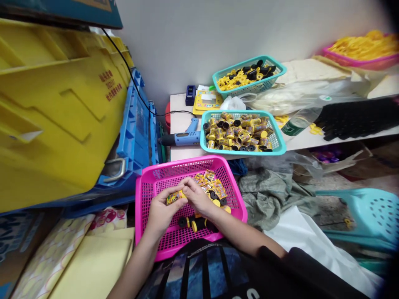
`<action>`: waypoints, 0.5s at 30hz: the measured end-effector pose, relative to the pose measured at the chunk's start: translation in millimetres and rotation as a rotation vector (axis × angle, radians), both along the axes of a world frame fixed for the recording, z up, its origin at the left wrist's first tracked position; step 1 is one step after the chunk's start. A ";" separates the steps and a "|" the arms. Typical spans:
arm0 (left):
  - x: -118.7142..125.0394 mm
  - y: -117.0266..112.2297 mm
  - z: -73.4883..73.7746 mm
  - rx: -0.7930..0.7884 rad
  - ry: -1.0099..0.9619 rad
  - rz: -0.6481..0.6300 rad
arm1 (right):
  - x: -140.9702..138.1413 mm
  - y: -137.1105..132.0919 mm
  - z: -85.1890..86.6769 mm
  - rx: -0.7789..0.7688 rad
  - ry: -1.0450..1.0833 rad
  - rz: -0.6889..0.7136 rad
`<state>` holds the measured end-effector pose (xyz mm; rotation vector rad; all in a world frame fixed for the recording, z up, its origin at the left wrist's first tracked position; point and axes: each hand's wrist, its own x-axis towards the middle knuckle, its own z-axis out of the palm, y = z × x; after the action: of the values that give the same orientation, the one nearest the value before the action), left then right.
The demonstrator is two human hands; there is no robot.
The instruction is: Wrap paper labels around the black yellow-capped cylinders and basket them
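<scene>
My left hand (162,209) and my right hand (197,195) meet over a pink basket (156,176) on my lap. Together they pinch a small yellow printed roll (174,197), the left hand's fingers under it, the right hand's fingertips on its right end. Both hands are closed on it. Inside the pink basket lie several yellow printed labels (212,185) and black and yellow spools (195,223), partly hidden by my right wrist.
A teal basket (277,145) of finished yellow rolls sits on a low shelf, with a blue glue gun (183,138) to its left. Another teal basket (268,83) of yellow and black parts stands behind. Yellow crates (56,104) and blue crates fill the left. A teal stool (368,216) stands right.
</scene>
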<state>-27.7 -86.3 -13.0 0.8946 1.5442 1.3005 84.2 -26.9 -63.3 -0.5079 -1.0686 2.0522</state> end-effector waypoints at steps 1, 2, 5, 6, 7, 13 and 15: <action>0.0 0.1 -0.7 0.001 -0.056 -0.011 | 2.1 0.5 1.5 -0.014 0.009 0.024; 0.1 0.1 -1.2 0.009 -0.118 -0.016 | 5.3 1.1 3.9 -0.012 0.010 0.037; 2.6 0.4 -0.9 0.024 -0.244 -0.029 | 21.0 3.2 16.3 0.230 -0.102 -0.020; 4.6 1.0 -0.5 0.029 -0.242 -0.034 | 27.4 4.2 21.7 0.394 -0.173 -0.050; 7.1 1.9 0.1 0.035 -0.223 -0.047 | 34.0 5.6 27.5 0.572 -0.246 -0.072; 18.0 8.3 16.3 0.134 -0.064 -0.177 | 86.1 51.6 63.1 1.063 -0.614 -0.475; 12.0 4.1 28.7 0.223 0.046 -0.106 | 112.8 81.6 71.7 1.001 -0.807 -0.813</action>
<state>-15.7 -82.2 15.8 1.1381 1.3847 1.4019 197.0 54.7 8.4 -1.0135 -1.7639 0.4346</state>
